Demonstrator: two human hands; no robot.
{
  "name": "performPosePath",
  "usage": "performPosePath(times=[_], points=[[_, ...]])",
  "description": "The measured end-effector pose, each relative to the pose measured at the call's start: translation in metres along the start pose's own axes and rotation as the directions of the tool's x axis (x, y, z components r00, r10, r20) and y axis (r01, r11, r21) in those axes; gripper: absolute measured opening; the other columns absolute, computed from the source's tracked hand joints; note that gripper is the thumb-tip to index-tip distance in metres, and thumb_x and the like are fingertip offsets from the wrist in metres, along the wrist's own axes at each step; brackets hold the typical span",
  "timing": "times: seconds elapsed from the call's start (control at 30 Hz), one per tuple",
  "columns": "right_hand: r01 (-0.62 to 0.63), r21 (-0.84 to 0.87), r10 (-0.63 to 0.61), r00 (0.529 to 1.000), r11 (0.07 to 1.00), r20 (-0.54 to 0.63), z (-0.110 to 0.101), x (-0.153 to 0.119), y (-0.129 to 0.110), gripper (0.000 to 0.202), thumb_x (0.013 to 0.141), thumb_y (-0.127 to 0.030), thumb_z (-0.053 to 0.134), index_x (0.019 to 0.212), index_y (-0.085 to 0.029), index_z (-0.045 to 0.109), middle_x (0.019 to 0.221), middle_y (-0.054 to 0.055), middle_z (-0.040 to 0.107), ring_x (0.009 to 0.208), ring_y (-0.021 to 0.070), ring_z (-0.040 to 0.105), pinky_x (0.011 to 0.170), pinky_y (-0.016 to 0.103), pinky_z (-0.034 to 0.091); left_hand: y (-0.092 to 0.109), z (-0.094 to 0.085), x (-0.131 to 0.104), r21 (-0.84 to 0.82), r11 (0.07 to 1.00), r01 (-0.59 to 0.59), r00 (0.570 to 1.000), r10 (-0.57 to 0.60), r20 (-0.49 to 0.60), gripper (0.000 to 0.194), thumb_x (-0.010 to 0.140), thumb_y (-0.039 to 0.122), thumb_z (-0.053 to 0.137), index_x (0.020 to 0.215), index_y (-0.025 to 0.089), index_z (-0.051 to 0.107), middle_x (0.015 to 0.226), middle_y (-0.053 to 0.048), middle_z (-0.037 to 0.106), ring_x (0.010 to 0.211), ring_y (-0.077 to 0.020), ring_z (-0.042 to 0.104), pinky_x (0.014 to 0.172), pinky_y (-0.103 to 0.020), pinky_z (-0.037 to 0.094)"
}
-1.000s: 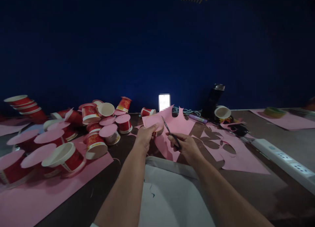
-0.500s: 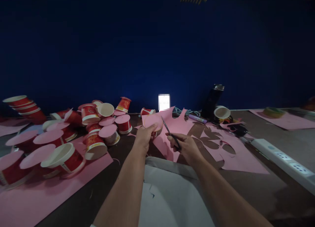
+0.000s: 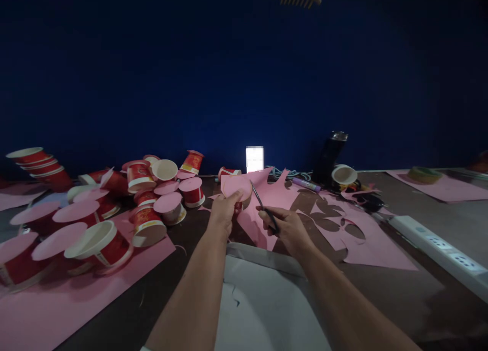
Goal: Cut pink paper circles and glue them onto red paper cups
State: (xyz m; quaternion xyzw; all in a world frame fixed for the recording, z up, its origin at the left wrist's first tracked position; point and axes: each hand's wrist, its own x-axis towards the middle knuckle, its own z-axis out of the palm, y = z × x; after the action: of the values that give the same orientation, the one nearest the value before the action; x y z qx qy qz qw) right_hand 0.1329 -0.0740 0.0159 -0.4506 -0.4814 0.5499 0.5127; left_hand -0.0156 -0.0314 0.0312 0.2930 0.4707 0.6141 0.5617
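Note:
My left hand (image 3: 224, 209) is closed around a paper cup, its thumb lying on top of the pink paper (image 3: 234, 185) that covers the cup's mouth. Only a bit of the cup's red side (image 3: 238, 207) shows below the thumb. In my right hand (image 3: 287, 228) is a pair of scissors (image 3: 263, 203) with dark handles. The blades point up and to the left, with their tip at the right edge of the covered mouth. Whether the blades are parted I cannot tell. Behind and below the hands lies a large cut sheet of pink paper (image 3: 263, 229).
Left of my hands, several red paper cups (image 3: 147, 224) crowd together, many topped with pink discs. A white power strip (image 3: 438, 249), a dark flask (image 3: 328, 155), a purple glue stick (image 3: 306, 184), a tape roll (image 3: 424, 174) and a pink sheet with holes (image 3: 377, 247) lie rightward. A lit screen (image 3: 254, 159) stands ahead.
Almost nothing differs. The cup with its pink paper has turned or tilted very slightly in my left hand, while the scissors stay at its right edge.

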Motion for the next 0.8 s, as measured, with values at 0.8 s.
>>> performPosePath(times=[0.8], points=[[0.012, -0.065, -0.012, 1.000, 0.998, 0.009, -0.002, -0.001, -0.004, 0.045, 0.066, -0.042, 0.074, 0.100, -0.013, 0.072, 0.059, 0.000, 0.059, 0.052, 0.0092, 0.050, 0.052, 0.025, 0.042, -0.008, -0.005, 0.007, 0.092, 0.991, -0.097, 0.990, 0.087, 0.109, 0.034, 0.053, 0.036, 0.078, 0.057, 0.014, 0.053, 0.043, 0.004, 0.043, 0.040, -0.0061, 0.037, 0.042, -0.022, 0.028]])
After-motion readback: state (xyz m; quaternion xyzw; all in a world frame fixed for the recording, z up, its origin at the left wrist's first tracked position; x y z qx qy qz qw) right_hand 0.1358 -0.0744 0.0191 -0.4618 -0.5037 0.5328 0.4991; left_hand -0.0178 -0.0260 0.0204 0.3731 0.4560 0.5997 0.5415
